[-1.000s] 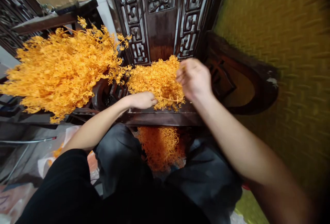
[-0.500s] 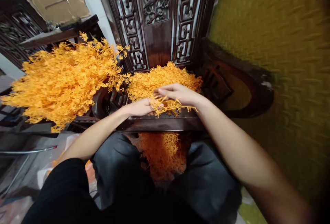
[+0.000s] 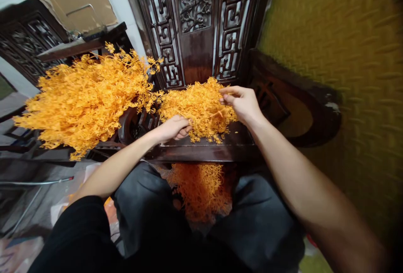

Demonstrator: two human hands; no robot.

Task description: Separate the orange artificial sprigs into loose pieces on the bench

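A pile of orange, branching plastic-looking sprigs (image 3: pixel 195 99) lies on the dark wooden chair seat (image 3: pixel 204 152) in front of me. My left hand (image 3: pixel 176 128) is closed at the front left of the pile, its thumb and forefinger pinching an orange sprig whose strands merge with those behind it. At the pile's right edge is my right hand (image 3: pixel 242 103), thumb and fingers drawn together in a pinch. Whatever lies between those fingertips is too small to make out.
A larger heap of orange sprigs (image 3: pixel 85 101) rises on the left beside the armrest. More sprigs (image 3: pixel 201 189) sit below the seat between my knees. The carved wooden backrest (image 3: pixel 197 59) stands behind the pile, and a curved armrest (image 3: pixel 324 118) is on the right.
My hands were close together over the sprigs, with loose strands between them. Now the right hand has moved right and away, while the left stays at the front left. The view has shifted slightly.
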